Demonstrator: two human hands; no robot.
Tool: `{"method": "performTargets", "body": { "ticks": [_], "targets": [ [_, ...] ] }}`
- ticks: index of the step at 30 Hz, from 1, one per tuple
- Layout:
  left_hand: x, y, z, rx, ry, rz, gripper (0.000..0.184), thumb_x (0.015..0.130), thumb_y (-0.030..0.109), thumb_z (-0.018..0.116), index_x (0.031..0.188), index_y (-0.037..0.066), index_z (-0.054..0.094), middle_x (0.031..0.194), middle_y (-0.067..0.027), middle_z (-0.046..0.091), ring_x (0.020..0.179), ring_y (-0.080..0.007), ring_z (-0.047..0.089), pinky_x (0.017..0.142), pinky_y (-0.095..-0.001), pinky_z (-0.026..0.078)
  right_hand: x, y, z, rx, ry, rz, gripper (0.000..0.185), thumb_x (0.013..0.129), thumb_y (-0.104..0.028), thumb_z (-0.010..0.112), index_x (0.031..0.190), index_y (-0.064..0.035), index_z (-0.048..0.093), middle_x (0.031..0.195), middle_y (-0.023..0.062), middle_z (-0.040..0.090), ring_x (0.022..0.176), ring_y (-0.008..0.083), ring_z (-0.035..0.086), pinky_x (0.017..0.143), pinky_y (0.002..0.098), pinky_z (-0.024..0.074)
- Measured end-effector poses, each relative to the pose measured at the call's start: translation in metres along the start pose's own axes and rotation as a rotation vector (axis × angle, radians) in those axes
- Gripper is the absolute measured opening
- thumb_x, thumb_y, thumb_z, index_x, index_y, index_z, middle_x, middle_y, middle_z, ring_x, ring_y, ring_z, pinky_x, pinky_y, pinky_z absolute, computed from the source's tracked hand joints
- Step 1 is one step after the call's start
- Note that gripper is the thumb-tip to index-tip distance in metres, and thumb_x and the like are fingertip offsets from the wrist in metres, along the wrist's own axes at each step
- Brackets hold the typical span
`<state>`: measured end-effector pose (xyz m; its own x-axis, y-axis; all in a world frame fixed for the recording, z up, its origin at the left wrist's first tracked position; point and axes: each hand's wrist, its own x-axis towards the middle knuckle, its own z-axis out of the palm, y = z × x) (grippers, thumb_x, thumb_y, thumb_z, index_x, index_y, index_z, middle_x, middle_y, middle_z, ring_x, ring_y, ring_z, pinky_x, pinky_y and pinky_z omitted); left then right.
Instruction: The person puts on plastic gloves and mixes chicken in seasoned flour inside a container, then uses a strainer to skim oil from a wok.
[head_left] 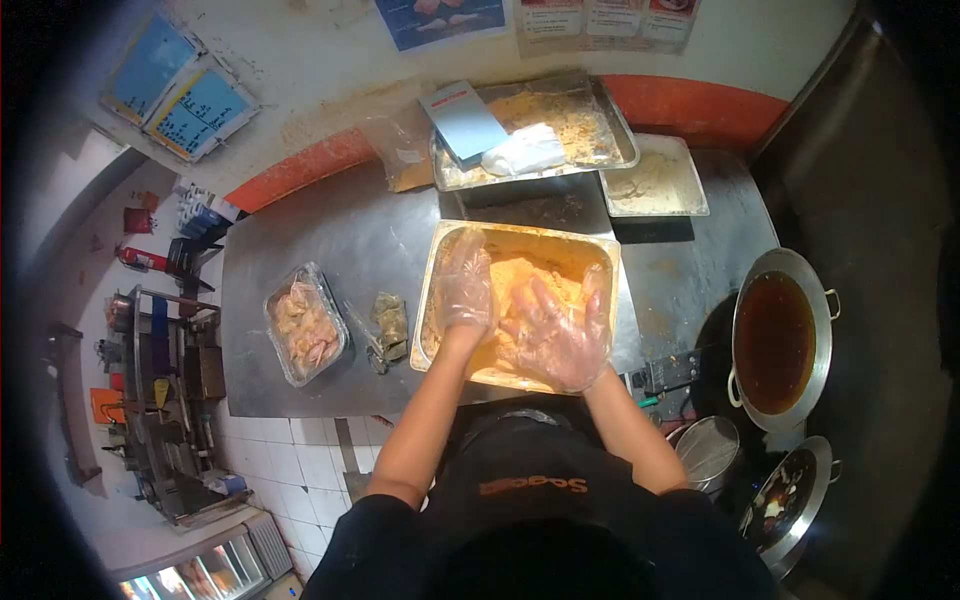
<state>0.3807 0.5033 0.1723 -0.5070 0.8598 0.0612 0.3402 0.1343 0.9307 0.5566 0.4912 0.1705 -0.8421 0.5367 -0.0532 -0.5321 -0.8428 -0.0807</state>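
A rectangular metal pan (612, 262) in front of me holds loose orange-yellow breading flour (513, 272). My left hand (466, 288), in a clear plastic glove, is over the pan's left side with its fingers stretched out together. My right hand (568, 338), gloved the same way, lies at the pan's right with fingers spread over the breading. Neither hand shows anything gripped; whether pieces lie buried under them I cannot tell. To the left stands a clear plastic tub (343, 352) with raw chicken pieces (304, 325).
Tongs (372, 350) and a crumpled greenish-brown item (390, 322) lie between tub and pan. Behind stands a crumb-covered tray (575, 105) with a blue box (463, 118) and white cloth (525, 150), beside a flour pan (655, 180). Right: an oil-filled wok (775, 340), a strainer (708, 447) and a second wok (795, 500).
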Motion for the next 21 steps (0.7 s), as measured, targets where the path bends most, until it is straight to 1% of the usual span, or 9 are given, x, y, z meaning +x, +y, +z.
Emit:
{"method": "performTargets", "body": {
  "ticks": [3, 5, 8, 9, 11, 17, 19, 20, 21],
  "targets": [
    [-0.034, 0.038, -0.007, 0.146, -0.063, 0.287, 0.036, 0.090, 0.013, 0.047, 0.124, 0.001, 0.052, 0.134, -0.0150, 0.048, 0.126, -0.0286, 0.043, 0.106, -0.0362, 0.031, 0.002, -0.007, -0.008, 0.100, -0.091, -0.088, 0.091, 0.078, -0.080, 0.031, 0.148, -0.0236, 0.022, 0.150, 0.0070, 0.026, 0.135, 0.0314, 0.028, 0.106, 0.0562, 0.0258],
    [-0.054, 0.051, -0.004, 0.306, -0.392, 0.657, 0.047, 0.090, 0.026, 0.049, 0.130, -0.001, 0.046, 0.141, -0.0184, 0.040, 0.134, -0.0350, 0.032, 0.107, -0.0411, 0.029, 0.002, -0.010, 0.002, 0.079, -0.005, -0.088, 0.088, 0.078, -0.081, 0.030, 0.147, -0.0269, 0.022, 0.153, 0.0018, 0.021, 0.136, 0.0323, 0.026, 0.105, 0.0606, 0.0234],
    [-0.050, 0.010, -0.011, 0.843, -0.396, 0.521, 0.052, 0.089, 0.025, 0.049, 0.135, 0.001, 0.041, 0.146, -0.0178, 0.032, 0.136, -0.0367, 0.026, 0.108, -0.0432, 0.024, 0.000, -0.011, 0.001, 0.212, 0.068, -0.146, 0.090, 0.077, -0.081, 0.030, 0.148, -0.0263, 0.020, 0.154, -0.0019, 0.018, 0.134, 0.0317, 0.028, 0.106, 0.0541, 0.0251],
    [-0.047, 0.009, -0.017, 1.024, -0.402, 0.474, 0.054, 0.089, 0.024, 0.049, 0.136, 0.002, 0.040, 0.147, -0.0176, 0.030, 0.136, -0.0373, 0.024, 0.109, -0.0439, 0.023, -0.002, -0.014, -0.001, 0.125, -0.093, -0.133, 0.090, 0.077, -0.081, 0.031, 0.148, -0.0262, 0.022, 0.154, -0.0009, 0.018, 0.135, 0.0315, 0.026, 0.107, 0.0528, 0.0246],
    [-0.036, 0.011, -0.022, 0.935, -0.121, 0.473, 0.058, 0.088, 0.024, 0.049, 0.140, 0.004, 0.035, 0.151, -0.0170, 0.023, 0.136, -0.0393, 0.025, 0.109, -0.0464, 0.022, -0.003, -0.020, -0.010, 0.035, -0.251, -0.112, 0.089, 0.077, -0.080, 0.032, 0.147, -0.0260, 0.023, 0.154, 0.0001, 0.018, 0.136, 0.0312, 0.025, 0.108, 0.0515, 0.0241],
    [-0.043, 0.000, 0.013, 0.731, -0.282, 0.514, 0.057, 0.091, 0.017, 0.043, 0.144, 0.004, 0.026, 0.148, -0.0168, 0.029, 0.130, -0.0360, 0.035, 0.106, -0.0408, 0.030, 0.004, -0.010, 0.009, 0.519, 0.085, -0.152, 0.089, 0.076, -0.082, 0.027, 0.148, -0.0300, 0.019, 0.154, -0.0011, 0.015, 0.137, 0.0386, 0.021, 0.102, 0.0637, 0.0276],
    [-0.030, -0.027, 0.002, 0.734, -0.073, 0.063, 0.054, 0.092, 0.015, 0.041, 0.143, 0.002, 0.026, 0.146, -0.0167, 0.033, 0.130, -0.0324, 0.039, 0.107, -0.0372, 0.031, -0.002, -0.013, -0.003, -0.029, -0.136, -0.119, 0.089, 0.077, -0.081, 0.030, 0.149, -0.0295, 0.015, 0.155, -0.0010, 0.012, 0.138, 0.0382, 0.018, 0.101, 0.0635, 0.0289],
    [-0.028, -0.038, -0.003, 0.732, -0.043, 0.381, 0.053, 0.092, 0.011, 0.039, 0.143, 0.001, 0.028, 0.144, -0.0198, 0.035, 0.131, -0.0323, 0.037, 0.108, -0.0367, 0.030, -0.003, -0.016, -0.005, -0.033, -0.132, -0.123, 0.089, 0.077, -0.081, 0.030, 0.149, -0.0295, 0.015, 0.155, -0.0010, 0.012, 0.138, 0.0382, 0.018, 0.101, 0.0635, 0.0289],
    [-0.033, -0.024, -0.005, 0.729, -0.050, 0.380, 0.053, 0.092, 0.011, 0.039, 0.143, 0.001, 0.028, 0.144, -0.0198, 0.035, 0.131, -0.0323, 0.037, 0.108, -0.0367, 0.030, -0.005, -0.016, -0.005, -0.077, -0.098, -0.118, 0.090, 0.076, -0.082, 0.031, 0.148, -0.0318, 0.016, 0.155, -0.0028, 0.010, 0.138, 0.0351, 0.019, 0.104, 0.0605, 0.0254]
  ]
}}
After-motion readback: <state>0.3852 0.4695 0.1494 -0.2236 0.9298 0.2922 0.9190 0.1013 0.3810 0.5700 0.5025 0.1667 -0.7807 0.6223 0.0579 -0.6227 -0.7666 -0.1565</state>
